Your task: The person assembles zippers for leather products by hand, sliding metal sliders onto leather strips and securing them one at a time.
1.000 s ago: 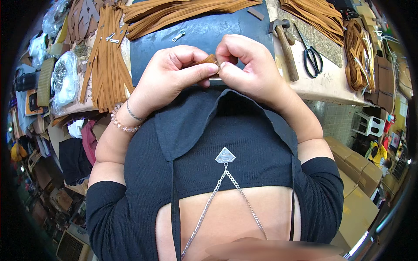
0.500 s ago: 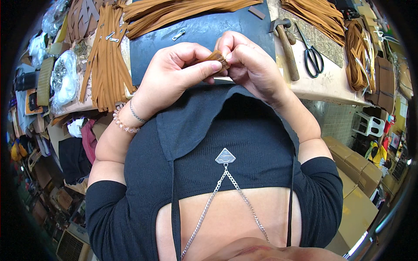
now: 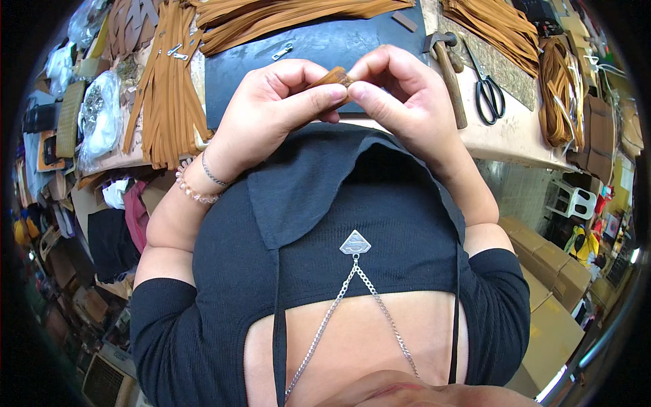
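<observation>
"Head view: what occupies the worker's two hands?"

"A small folded brown piece (image 3: 333, 76), held at twelve o'clock and seen against a dark mat (image 3: 227, 81). The left hand (image 3: 271, 102), at eleven, grips it between thumb and bent fingers; the right hand (image 3: 410, 95), at one, pinches its right end between thumb and forefinger."

"And the markings?"

"A silver pendant (image 3: 354, 242), just off centre toward five o'clock, bears a raised emblem and hangs from a chain (image 3: 319, 332). Any print on the grilled box (image 3: 105, 383) toward eight is too small and dark to read."

"What lies about the bench?"

"One silver zipper pull (image 3: 282, 51) rests on the mat between eleven and twelve. A wooden-handled hammer (image 3: 451, 88) lies between one and two, black-handled scissors (image 3: 489, 100) at two, and brown strips (image 3: 166, 108) spread at ten."
</observation>
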Demonstrator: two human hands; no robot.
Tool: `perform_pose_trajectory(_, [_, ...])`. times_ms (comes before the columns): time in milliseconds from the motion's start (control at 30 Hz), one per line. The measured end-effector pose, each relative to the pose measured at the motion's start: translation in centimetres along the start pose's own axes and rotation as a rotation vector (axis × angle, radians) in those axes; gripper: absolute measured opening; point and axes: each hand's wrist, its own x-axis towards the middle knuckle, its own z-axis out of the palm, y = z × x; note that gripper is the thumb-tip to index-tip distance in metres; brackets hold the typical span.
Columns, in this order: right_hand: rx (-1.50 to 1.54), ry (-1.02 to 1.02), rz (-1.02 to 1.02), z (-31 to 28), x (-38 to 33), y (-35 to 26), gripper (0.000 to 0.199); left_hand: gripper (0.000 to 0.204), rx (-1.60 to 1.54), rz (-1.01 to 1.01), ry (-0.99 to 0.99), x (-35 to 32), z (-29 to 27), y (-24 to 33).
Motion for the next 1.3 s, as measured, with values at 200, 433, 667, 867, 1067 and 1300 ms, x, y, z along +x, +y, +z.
perform_pose_trajectory(200, [-0.056,-0.068,0.130,-0.2,-0.3,-1.1,0.011,0.017,0.015,0.024,0.025,-0.1,-0.1,-0.2])
perform_pose_trajectory(433, [0.178,-0.063,0.245,0.1,-0.5,-0.5,0.012,0.022,0.992,0.842,0.293,-0.4,0.1,2.0])
perform_pose_trajectory(667, [0.219,-0.064,0.252,0.6,-0.5,-1.2,0.013,0.020,1.250,1.024,0.243,-0.6,0.5,2.6])
perform_pose_trajectory(867, [0.118,-0.036,0.175,0.8,-0.7,-1.3,0.013,0.020,1.276,1.029,0.278,-0.6,0.6,2.4])
perform_pose_trajectory(1067, [-0.114,0.016,-0.007,1.0,-0.7,-0.8,0.013,0.019,1.291,1.042,0.294,-0.3,0.7,2.3])
perform_pose_trajectory(1300, [-0.146,0.032,-0.113,1.2,-0.7,-1.1,0.011,0.017,1.211,0.907,0.215,-0.2,0.5,1.7])
